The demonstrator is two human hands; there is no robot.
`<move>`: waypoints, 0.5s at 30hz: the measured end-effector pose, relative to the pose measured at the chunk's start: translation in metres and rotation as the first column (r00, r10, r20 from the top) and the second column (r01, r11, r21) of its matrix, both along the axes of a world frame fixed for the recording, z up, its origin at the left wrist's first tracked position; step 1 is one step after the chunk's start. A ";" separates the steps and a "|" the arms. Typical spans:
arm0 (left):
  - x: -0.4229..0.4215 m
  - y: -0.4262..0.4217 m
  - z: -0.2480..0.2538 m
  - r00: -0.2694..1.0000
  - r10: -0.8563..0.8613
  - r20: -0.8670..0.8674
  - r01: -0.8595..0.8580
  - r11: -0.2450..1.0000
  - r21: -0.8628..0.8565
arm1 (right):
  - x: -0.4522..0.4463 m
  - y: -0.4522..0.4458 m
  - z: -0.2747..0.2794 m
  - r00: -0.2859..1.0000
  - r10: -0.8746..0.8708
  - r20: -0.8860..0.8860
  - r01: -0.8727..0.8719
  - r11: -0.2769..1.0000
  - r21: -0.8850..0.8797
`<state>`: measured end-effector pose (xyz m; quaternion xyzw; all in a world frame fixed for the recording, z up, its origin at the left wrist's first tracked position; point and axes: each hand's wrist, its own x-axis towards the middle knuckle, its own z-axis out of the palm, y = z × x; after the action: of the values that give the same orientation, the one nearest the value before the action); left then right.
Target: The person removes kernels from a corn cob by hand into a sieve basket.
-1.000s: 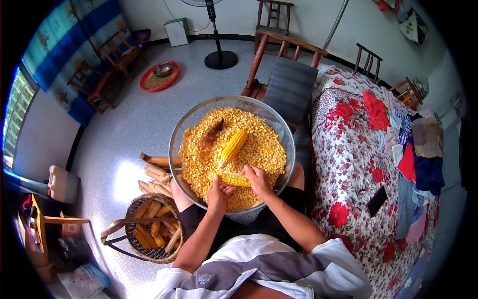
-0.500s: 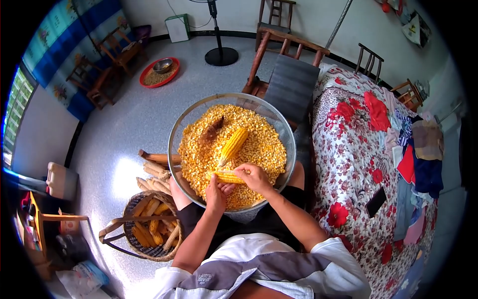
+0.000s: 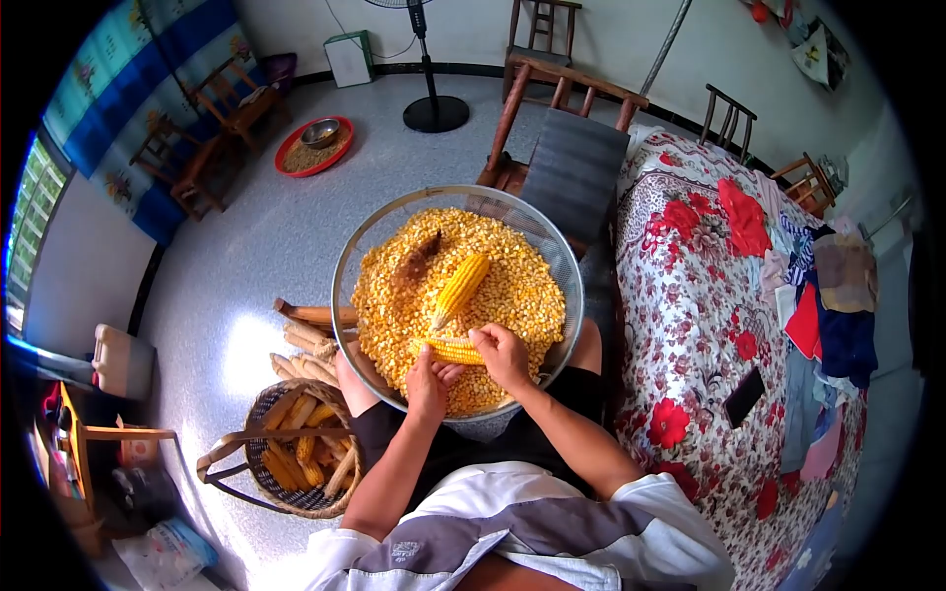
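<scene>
My left hand (image 3: 428, 384) grips the left end of a corn cob (image 3: 451, 351), which lies sideways and has a pale strip where kernels are gone. The fingers of my right hand (image 3: 503, 355) close on its right end. Beneath both hands is a wide metal mesh basin (image 3: 345, 258) on my lap, heaped with loose yellow corn kernels (image 3: 512, 266). Just beyond the held cob, a second, full ear of corn (image 3: 460, 291) rests on the kernels. A dark reddish-brown piece (image 3: 418, 258) lies to its left; its kind is unclear.
A wicker basket (image 3: 261, 468) of cobs stands on the floor at left, with bare cobs (image 3: 307, 340) beside it. Rightward is a bed with a flowered cover (image 3: 680, 345), holding clothes and a dark tablet-like thing (image 3: 744, 397). Ahead are a wooden chair (image 3: 572, 158) and a fan (image 3: 436, 113).
My right hand has shifted slightly to the right along the cob. My left hand keeps its grip in nearly the same place.
</scene>
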<state>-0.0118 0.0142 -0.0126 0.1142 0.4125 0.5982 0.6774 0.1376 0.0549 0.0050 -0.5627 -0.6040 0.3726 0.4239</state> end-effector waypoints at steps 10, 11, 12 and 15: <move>0.002 0.000 0.005 0.999 0.041 -0.018 -0.041 0.999 -0.019 | 0.014 0.021 0.003 0.981 0.093 -0.169 -0.138 0.950 -0.281; 0.002 0.000 0.005 0.999 0.044 -0.017 -0.044 0.999 -0.020 | 0.013 0.022 0.002 0.972 0.125 -0.198 -0.168 0.960 -0.223; 0.002 0.000 0.006 0.999 0.053 0.000 -0.053 0.999 -0.013 | 0.014 0.023 0.002 0.971 0.193 -0.144 -0.212 0.968 -0.132; 0.002 -0.001 0.008 0.998 0.061 0.017 -0.061 0.998 -0.003 | 0.012 0.025 0.008 0.945 0.274 -0.179 -0.282 0.959 -0.021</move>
<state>-0.0098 0.0135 -0.0047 0.0956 0.4108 0.6192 0.6624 0.1500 0.0794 0.0132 -0.4467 -0.6293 0.4901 0.4052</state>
